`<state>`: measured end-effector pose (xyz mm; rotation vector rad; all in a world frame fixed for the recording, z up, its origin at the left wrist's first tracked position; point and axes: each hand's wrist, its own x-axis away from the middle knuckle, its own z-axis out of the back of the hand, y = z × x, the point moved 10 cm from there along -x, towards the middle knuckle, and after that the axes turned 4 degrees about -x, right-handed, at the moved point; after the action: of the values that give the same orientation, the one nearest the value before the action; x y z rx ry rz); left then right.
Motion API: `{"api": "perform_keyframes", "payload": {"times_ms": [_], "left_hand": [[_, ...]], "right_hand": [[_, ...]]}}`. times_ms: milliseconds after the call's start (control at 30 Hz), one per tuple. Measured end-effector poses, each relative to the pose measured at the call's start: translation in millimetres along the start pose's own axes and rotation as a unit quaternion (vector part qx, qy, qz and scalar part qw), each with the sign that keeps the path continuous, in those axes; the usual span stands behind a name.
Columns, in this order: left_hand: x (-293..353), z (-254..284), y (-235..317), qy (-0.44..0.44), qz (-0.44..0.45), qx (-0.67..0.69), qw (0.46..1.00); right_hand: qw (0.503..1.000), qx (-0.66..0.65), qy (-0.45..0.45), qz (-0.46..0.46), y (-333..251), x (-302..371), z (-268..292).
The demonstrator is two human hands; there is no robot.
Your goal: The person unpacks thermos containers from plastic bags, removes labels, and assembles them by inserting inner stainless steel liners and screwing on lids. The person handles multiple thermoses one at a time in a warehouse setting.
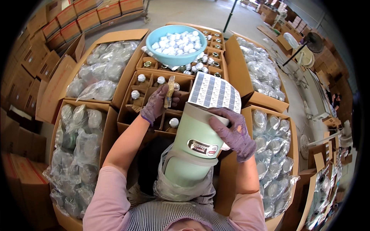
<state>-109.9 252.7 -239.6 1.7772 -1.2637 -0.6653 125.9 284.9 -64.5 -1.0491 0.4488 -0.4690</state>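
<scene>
My left hand [156, 103], in a worn purple-grey glove, is closed on a narrow yellowish, see-through piece [169, 92], seen edge-on; its exact kind is unclear. It hovers over a divided carton [127, 111] with several white-capped bottles [174, 122] in its cells. My gloved right hand [235, 133] curls over the side of a pale green plastic bin [192, 125], near its top. A sheet of printed labels [216, 92] lies across the bin's upper end. Below, a second pale green bin [185, 171] rests by my lap in clear plastic wrap [169, 188].
Beyond the carton, a light blue basin [150, 38] holds many white caps [179, 42]. Cartons of plastic-wrapped jars flank me at left [81, 154] and right [271, 142]. Stacked boxes [90, 19] stand far left; a black fan [314, 41] stands far right.
</scene>
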Motion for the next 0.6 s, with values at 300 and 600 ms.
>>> {"api": "perform_keyframes", "payload": {"times_ms": [300, 600], "left_hand": [[42.2, 18.9, 33.8, -0.002, -0.032, 0.025, 0.999], [95.4, 65.1, 32.4, 0.053, -0.002, 0.103, 0.993]], "right_hand": [[1.000, 0.004, 0.011, -0.021, 4.4, -7.2, -8.8], [0.999, 0.019, 0.029, -0.022, 5.7, -5.6, -5.9]]}}
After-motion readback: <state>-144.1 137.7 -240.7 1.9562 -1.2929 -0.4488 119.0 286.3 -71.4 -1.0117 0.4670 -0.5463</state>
